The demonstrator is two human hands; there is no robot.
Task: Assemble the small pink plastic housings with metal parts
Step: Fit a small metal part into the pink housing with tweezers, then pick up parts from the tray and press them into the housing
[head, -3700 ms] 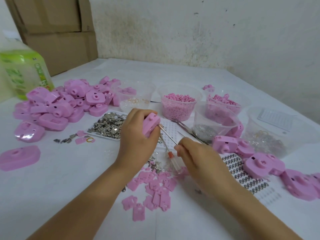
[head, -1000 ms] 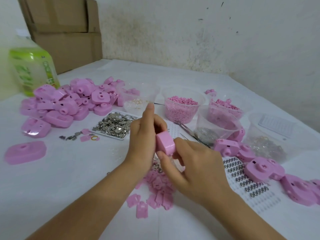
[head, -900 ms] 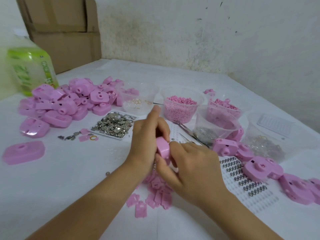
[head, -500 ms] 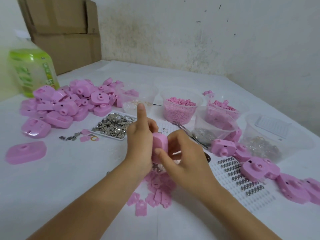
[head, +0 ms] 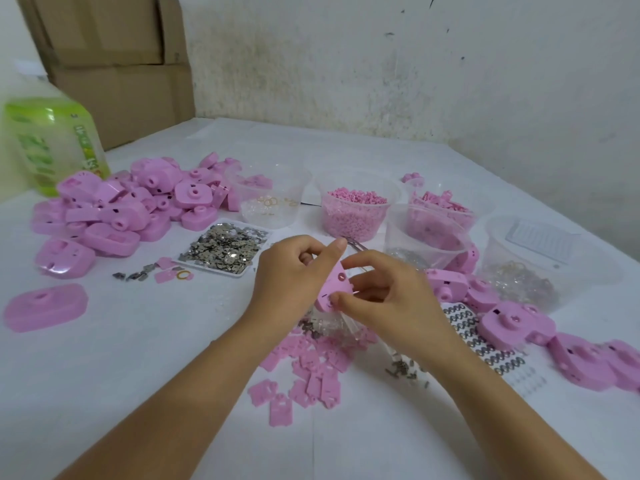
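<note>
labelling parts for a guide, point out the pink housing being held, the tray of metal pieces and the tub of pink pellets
pink housing [head: 333,284]: head view, flat face with holes
tray of metal pieces [head: 207,267]: head view, front rim
tub of pink pellets [head: 356,220]: head view, clear front wall

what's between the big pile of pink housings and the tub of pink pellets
A clear tub holding a few gold rings, shown in the head view.
</note>
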